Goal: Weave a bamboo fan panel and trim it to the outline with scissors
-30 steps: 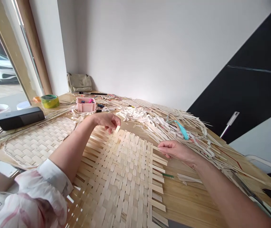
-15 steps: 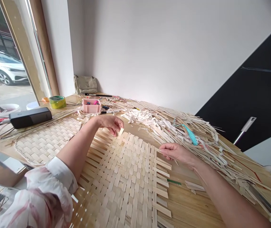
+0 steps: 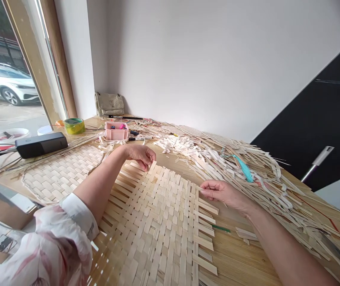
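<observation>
A large woven mat of pale bamboo strips (image 3: 158, 222) lies on the wooden table (image 3: 241, 258), its right edge ending in loose strip ends. My left hand (image 3: 141, 155) is at the mat's far edge, with thumb and fingers pinching a short pale strip (image 3: 152, 165). My right hand (image 3: 217, 191) rests at the mat's right edge, its fingertips on a strip end (image 3: 202, 189). I cannot tell whether those fingers grip it. A floral sleeve (image 3: 59, 242) covers my left forearm near the bottom left.
A second woven panel (image 3: 59, 176) lies left of the mat. A heap of loose strips (image 3: 232, 167) with a turquoise tassel (image 3: 244, 169) fills the far right. Farther back stand a pink box (image 3: 116, 131), a tape roll (image 3: 74, 126), a black case (image 3: 41, 145) and a beige bag (image 3: 109, 104).
The whole scene has shifted right in the view as my head turned. My left fingers have come down closer around the short strip, and my right hand has stayed at the mat's edge.
</observation>
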The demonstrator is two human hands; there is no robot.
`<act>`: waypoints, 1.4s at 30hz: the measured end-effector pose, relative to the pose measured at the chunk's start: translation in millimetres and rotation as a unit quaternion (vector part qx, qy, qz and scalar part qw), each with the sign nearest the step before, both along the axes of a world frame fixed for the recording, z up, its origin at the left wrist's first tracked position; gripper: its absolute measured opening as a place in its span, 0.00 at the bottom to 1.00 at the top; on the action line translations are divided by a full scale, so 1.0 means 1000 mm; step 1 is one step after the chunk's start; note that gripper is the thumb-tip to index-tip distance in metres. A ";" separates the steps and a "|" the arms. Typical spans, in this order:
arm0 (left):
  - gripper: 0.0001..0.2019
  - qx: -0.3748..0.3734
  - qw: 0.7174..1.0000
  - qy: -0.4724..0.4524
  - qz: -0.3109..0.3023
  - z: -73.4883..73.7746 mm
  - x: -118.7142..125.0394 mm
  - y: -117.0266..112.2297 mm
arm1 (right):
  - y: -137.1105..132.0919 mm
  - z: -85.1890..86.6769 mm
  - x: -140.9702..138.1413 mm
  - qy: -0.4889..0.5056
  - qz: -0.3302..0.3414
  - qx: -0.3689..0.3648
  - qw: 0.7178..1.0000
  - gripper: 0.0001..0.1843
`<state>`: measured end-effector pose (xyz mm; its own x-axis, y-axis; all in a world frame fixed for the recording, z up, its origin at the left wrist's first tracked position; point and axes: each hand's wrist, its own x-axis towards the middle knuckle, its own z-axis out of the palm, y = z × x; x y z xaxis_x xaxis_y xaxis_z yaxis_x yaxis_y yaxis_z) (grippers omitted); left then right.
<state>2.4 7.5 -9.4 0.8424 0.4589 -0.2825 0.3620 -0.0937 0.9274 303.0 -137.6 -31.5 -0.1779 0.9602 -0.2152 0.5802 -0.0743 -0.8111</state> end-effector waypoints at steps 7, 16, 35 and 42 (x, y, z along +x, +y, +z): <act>0.12 -0.021 1.000 -0.009 -0.017 0.000 -0.002 0.001 | 0.003 -0.006 0.003 -0.004 -0.004 0.001 1.000 0.24; 0.13 -0.025 1.000 0.002 -0.014 -0.006 -0.002 0.006 | 0.006 0.003 -0.005 -0.005 -0.010 -0.001 1.000 0.22; 0.12 -0.010 1.000 0.003 -0.018 -0.010 -0.004 0.010 | -0.005 0.017 -0.001 -0.008 -0.046 -0.003 0.999 0.20; 0.12 0.007 1.000 0.027 0.014 -0.005 -0.004 0.006 | 0.003 0.014 -0.013 -0.006 -0.048 -0.012 0.999 0.17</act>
